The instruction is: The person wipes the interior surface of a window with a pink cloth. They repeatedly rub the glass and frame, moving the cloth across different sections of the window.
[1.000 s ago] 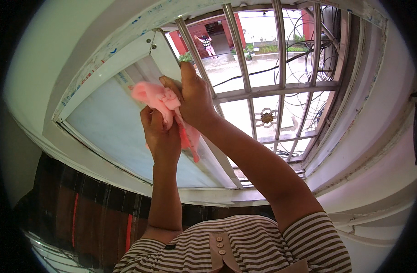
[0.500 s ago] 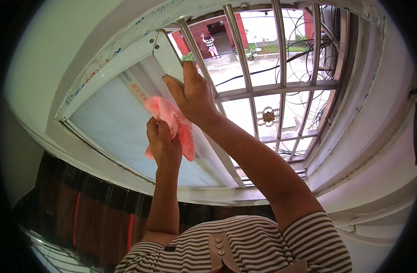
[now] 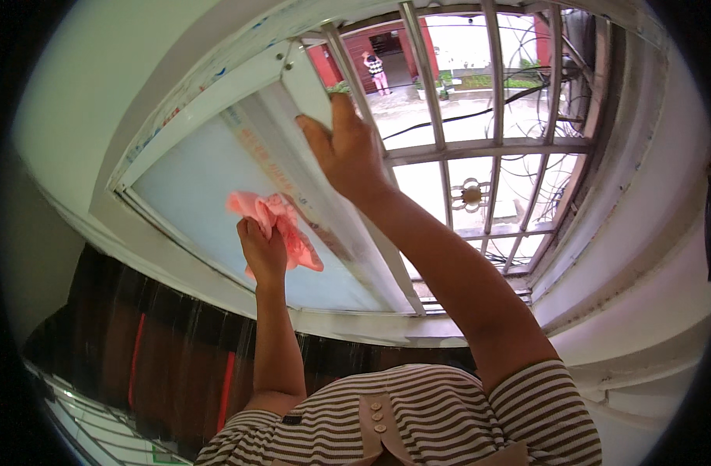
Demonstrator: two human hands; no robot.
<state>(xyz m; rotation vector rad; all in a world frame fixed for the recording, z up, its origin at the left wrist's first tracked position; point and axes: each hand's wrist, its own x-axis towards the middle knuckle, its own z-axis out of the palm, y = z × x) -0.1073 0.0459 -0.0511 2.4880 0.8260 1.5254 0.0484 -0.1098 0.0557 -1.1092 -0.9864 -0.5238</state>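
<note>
A pink cloth (image 3: 298,242) is bunched in my left hand (image 3: 264,252), whose fingers are closed round it. The cloth lies against the frosted pane of a white-framed window sash (image 3: 307,84), near the middle of the glass. Higher up and to the right, my right hand (image 3: 349,159) grips the sash's upright edge, with the thumb on the near face and the fingers round the outer side. A strip with printed marks (image 3: 266,159) runs down the pane between the cloth and the frame.
Metal security bars (image 3: 441,147) with a flower-shaped ornament (image 3: 471,196) stand beyond the open side of the window. Tangled black cables (image 3: 538,93) hang outside. Farther off, a person (image 3: 376,74) stands by a doorway. Dark panels with red strips (image 3: 177,373) are below the sill.
My left hand has moved the pink cloth left and a little down over the pane, away from the sash's upright. My right hand keeps its hold. The whole view has shifted slightly.
</note>
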